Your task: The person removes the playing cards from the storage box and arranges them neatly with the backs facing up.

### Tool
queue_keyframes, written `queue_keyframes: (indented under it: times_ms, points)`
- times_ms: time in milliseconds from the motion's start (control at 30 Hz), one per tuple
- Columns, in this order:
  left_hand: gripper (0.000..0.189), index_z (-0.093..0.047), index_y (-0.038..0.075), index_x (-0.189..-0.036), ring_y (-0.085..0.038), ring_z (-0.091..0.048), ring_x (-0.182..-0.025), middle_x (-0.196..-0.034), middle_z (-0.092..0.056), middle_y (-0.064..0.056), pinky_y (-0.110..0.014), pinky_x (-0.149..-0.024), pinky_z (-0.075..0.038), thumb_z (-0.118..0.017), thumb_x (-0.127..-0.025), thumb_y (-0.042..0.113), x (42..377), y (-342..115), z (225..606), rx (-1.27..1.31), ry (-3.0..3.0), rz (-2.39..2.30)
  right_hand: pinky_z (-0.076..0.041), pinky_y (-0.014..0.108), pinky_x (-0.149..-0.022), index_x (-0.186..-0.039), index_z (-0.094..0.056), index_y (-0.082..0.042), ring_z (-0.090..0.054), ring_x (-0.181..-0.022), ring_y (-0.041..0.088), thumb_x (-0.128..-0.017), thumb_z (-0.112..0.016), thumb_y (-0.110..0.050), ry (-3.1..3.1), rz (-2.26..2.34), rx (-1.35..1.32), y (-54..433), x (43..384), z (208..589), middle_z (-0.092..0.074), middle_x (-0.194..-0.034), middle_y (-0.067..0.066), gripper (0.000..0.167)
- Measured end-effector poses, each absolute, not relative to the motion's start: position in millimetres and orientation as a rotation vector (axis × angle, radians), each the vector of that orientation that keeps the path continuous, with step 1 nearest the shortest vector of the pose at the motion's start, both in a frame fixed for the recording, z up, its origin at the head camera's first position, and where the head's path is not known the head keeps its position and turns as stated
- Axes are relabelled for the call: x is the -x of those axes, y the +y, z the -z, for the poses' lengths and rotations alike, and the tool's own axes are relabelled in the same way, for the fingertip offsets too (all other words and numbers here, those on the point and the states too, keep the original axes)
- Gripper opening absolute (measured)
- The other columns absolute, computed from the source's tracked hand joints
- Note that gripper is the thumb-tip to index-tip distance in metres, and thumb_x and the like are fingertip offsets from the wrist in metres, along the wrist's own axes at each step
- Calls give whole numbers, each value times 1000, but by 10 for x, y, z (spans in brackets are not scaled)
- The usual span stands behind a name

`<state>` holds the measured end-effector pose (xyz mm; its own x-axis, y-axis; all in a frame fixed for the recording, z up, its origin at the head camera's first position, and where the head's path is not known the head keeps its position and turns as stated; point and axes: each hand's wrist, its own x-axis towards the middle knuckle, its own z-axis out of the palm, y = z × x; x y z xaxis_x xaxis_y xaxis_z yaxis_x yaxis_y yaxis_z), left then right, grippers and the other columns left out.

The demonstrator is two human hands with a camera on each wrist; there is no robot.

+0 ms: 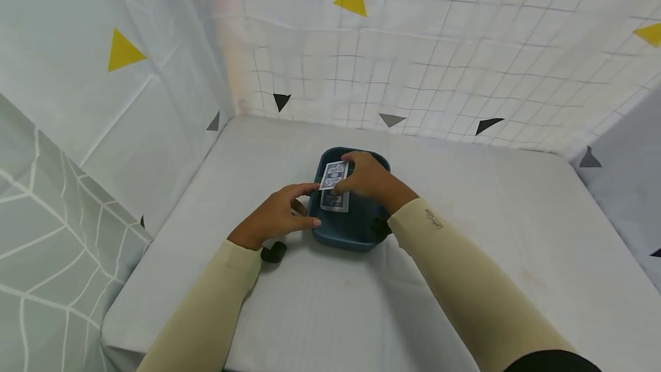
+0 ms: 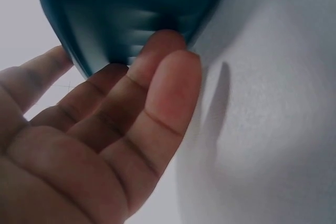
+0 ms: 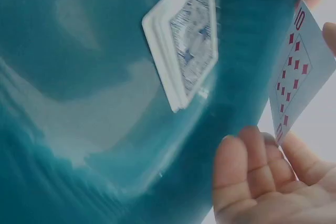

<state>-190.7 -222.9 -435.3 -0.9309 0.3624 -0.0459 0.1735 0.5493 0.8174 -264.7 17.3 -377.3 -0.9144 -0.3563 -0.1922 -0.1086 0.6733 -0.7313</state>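
Observation:
My right hand (image 1: 368, 177) pinches a playing card (image 1: 334, 174) above a blue-green tray (image 1: 343, 241). In the right wrist view the face of that card (image 3: 296, 72) shows as a ten of diamonds. A deck of cards (image 3: 194, 40) with blue-and-white patterned backs lies face down in the tray, partly behind the raised card in the head view. At the tray's left side is my left hand (image 1: 279, 214), its fingers loosely bent and apart. In the left wrist view its fingertips (image 2: 176, 85) are close against the tray's outer wall (image 2: 105, 19); whether they press it is unclear.
The tray stands on a table covered by a pale cloth (image 1: 475, 205). White sheeting with a grid pattern (image 1: 413, 62) rises behind the table, and a pale sheet (image 1: 170, 90) closes the left side. Yellow and dark triangle markers (image 1: 353, 2) dot the sheeting.

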Motion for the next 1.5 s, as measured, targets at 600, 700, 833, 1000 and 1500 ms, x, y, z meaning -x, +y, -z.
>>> queue_keyframes:
  times_ms: [600, 700, 833, 1000, 1500]
  points:
    - [86, -45, 24, -164, -23, -65, -110, -155, -52, -6, -45, -94, -59, -88, -90, 36, 1876, -2235, 4353, -485, 2578, -1336, -58, 36, -91, -167, -36, -21, -68, -106, 39, -89, -85, -7, 2472, 1442, 438, 1451, 2498, 3548, -52, -140, 19, 93]
    - [86, -45, 25, -164, -23, -65, -110, -154, -52, -4, -44, -93, -59, -89, -90, 36, 1878, -2235, 4361, -475, 2582, -1335, -58, 33, -90, -167, -35, -21, -65, -109, 38, -89, -86, -9, 2489, 1429, 386, 1662, 2495, 3661, -51, -142, 19, 94]
    - [87, -46, 23, -164, -24, -65, -110, -154, -52, -6, -45, -93, -58, -89, -90, 34, 1879, -2227, 4364, -480, 2579, -1342, -55, 33, -91, -166, -36, -20, -61, -115, 38, -89, -86, -9, 2509, 1396, 315, 1887, 2500, 3817, -50, -143, 20, 93]
    - [86, -45, 19, -164, -25, -66, -110, -156, -51, -11, -46, -95, -59, -88, -91, 33, 1865, -2201, 4367, -503, 2583, -1333, -54, 39, -95, -165, -37, -18, -60, -119, 41, -88, -85, -9, 2522, 1350, 277, 2051, 2520, 3988, -48, -145, 22, 91]
    - [86, -46, 24, -163, -27, -64, -110, -153, -53, -7, -41, -88, -57, -89, -89, 34, 1813, -2181, 4311, -432, 2552, -1360, -47, 59, -110, -161, -46, -15, -44, -143, 42, -82, -88, -17, 2565, 1155, 260, 1958, 2698, 4348, -45, -156, 18, 90]
